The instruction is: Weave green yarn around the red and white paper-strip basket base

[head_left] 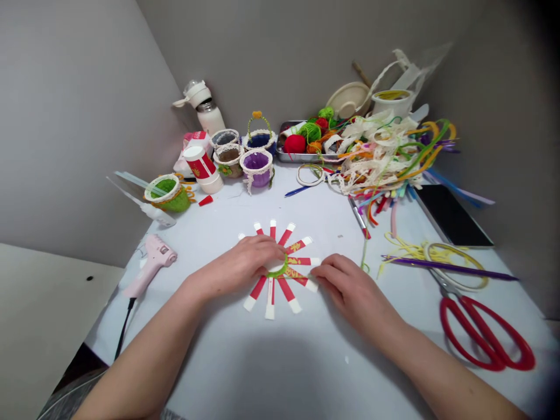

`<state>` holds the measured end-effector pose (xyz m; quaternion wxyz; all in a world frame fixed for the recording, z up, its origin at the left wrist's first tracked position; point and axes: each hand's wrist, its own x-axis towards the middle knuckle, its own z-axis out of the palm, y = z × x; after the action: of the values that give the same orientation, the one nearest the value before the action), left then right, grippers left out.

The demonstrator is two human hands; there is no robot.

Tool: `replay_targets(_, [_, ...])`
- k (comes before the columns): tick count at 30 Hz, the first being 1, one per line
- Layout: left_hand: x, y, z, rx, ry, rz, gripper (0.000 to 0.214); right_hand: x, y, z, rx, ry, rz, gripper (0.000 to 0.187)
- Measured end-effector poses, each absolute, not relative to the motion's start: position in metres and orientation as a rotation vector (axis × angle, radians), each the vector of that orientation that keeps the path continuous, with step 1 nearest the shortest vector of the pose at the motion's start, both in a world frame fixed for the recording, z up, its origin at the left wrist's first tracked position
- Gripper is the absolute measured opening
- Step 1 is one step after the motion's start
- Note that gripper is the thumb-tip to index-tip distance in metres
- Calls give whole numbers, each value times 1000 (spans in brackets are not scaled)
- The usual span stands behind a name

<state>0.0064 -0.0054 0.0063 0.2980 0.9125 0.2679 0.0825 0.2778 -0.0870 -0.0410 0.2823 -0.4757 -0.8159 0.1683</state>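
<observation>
A paper cup cut into strips [286, 290] lies splayed flat on the table like a star, its strips red and white with gold print. Bright green yarn [279, 272] rings its round base. My left hand [251, 256] rests over the base and upper-left strips, its curled fingers gripping the cup at the yarn ring. At the right strip tips, my right hand [347, 283] has thumb and fingers pinched together. A thin green strand seems to run from the ring into that pinch and reappears beyond the hand. Some left strips are hidden under my left hand.
Red-handled scissors [485, 335], a purple crochet hook [450, 267] and a phone [455, 216] lie right. A pink glue gun [151, 265] lies left. Behind stand yarn-trimmed baskets [257, 169], a paper cup stack [202, 169], a yarn tray [293, 156] and a craft-material pile [376, 154].
</observation>
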Motion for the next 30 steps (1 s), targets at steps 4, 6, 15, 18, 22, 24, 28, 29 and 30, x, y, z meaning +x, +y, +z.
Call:
replay_targets(4, [1, -3, 10, 2397, 714, 172, 34, 273, -102, -37, -1196, -2304, 476, 23])
replay_targets(6, [1, -3, 11, 2373, 696, 171, 34, 270, -111, -37, -1156, -2371, 458, 23])
replay_targets(15, [1, -2, 9, 2303, 631, 179, 35, 266, -128, -29, -1194, -2495, 174, 29])
replay_targets(18, [0, -1, 7, 2306, 629, 176, 38, 268, -126, -27, -1251, -2508, 148, 31])
replay_targets(22, [-1, -2, 5, 2306, 618, 184, 35, 272, -123, -34, -1346, -2453, 182, 30])
replay_targets(24, [0, -3, 6, 2302, 629, 178, 34, 275, -120, -39, -1384, -2416, 228, 27])
replay_targets(28, [4, -5, 6, 2294, 631, 177, 35, 278, -106, -45, -1459, -2340, 318, 23])
replay_targets(29, [6, -6, 6, 2291, 619, 177, 34, 278, -101, -46, -1468, -2306, 326, 22])
replay_targets(30, [8, -7, 6, 2288, 600, 175, 33, 278, -97, -47, -1474, -2262, 326, 20])
